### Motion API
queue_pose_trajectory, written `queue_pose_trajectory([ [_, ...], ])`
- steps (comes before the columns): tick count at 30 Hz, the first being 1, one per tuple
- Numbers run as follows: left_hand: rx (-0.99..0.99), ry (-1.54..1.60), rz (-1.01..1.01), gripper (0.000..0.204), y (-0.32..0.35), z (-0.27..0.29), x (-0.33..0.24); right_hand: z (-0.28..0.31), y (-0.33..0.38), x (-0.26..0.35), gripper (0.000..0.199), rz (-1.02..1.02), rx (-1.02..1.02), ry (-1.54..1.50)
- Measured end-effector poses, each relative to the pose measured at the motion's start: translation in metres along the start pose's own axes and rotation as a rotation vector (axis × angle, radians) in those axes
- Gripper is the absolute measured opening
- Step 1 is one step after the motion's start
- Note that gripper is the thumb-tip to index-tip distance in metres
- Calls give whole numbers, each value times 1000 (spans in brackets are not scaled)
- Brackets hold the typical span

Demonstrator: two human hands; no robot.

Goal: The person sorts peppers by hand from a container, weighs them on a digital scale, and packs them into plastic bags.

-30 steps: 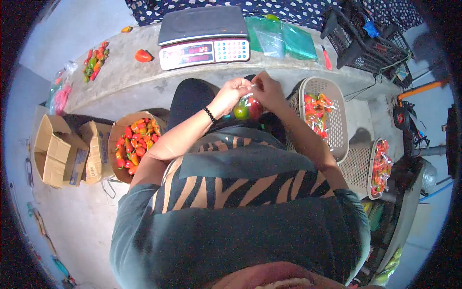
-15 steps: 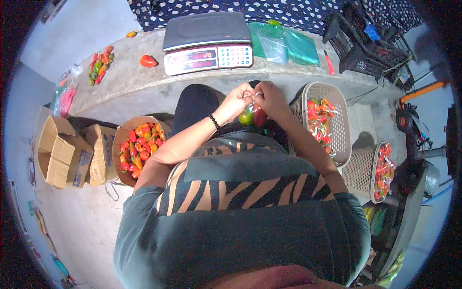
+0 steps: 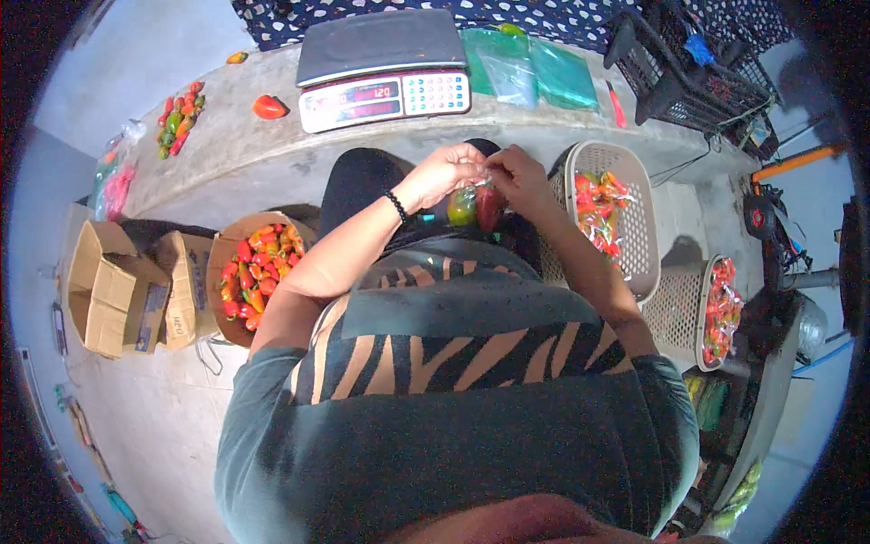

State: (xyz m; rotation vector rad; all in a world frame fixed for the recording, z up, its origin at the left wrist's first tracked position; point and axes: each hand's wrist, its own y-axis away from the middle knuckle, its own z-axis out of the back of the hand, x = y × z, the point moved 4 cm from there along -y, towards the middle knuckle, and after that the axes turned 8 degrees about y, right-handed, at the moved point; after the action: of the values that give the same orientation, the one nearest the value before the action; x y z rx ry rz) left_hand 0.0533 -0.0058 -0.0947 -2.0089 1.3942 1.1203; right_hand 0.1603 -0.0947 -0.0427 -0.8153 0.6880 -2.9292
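Note:
A clear plastic bag point(image 3: 475, 205) with a green pepper and a dark red pepper inside hangs over my lap. My left hand point(image 3: 446, 175), a dark bead bracelet on its wrist, pinches the gathered top of the bag. Close against it, my right hand point(image 3: 520, 181) grips the same top with bent fingers. The exact fold or knot between the fingertips is too small to make out. Beyond my knees, a digital scale point(image 3: 384, 72) with a grey pan stands on the concrete counter point(image 3: 236, 154).
Left of me stand a carton of loose red and orange peppers point(image 3: 258, 272) and open cardboard boxes point(image 3: 113, 290). At right, a beige basket point(image 3: 654, 227) and a second basket point(image 3: 675, 313) hold bagged peppers. Green plastic bags point(image 3: 562, 80), a red-handled knife point(image 3: 617, 107) and a black crate point(image 3: 680, 86) lie beyond.
My hands have shifted slightly at the bag's top, and the right fingers have lifted a little. The bag still hangs between them. The whole view has moved slightly.

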Motion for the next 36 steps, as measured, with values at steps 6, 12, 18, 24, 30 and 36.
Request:
queue_pose_trajectory([
  [6,79,-432,-58,5,-5,-8,-7,3,8,-13,10,-64,39,-62],
  [12,20,-985,-224,8,-2,-15,-21,7,0,-6,12,155,-3,-99],
  [18,-29,-243,-40,12,-11,17,14,-3,-5,-6,20,28,107,-126],
  [24,-72,45,11,13,-10,14,17,-12,-5,-7,19,-84,92,-207],
  [30,-65,98,25,13,-8,20,16,-14,0,-10,26,-176,115,-151],
  [36,-74,146,-99,13,1,4,8,-12,5,-7,20,-193,-95,-100],
])
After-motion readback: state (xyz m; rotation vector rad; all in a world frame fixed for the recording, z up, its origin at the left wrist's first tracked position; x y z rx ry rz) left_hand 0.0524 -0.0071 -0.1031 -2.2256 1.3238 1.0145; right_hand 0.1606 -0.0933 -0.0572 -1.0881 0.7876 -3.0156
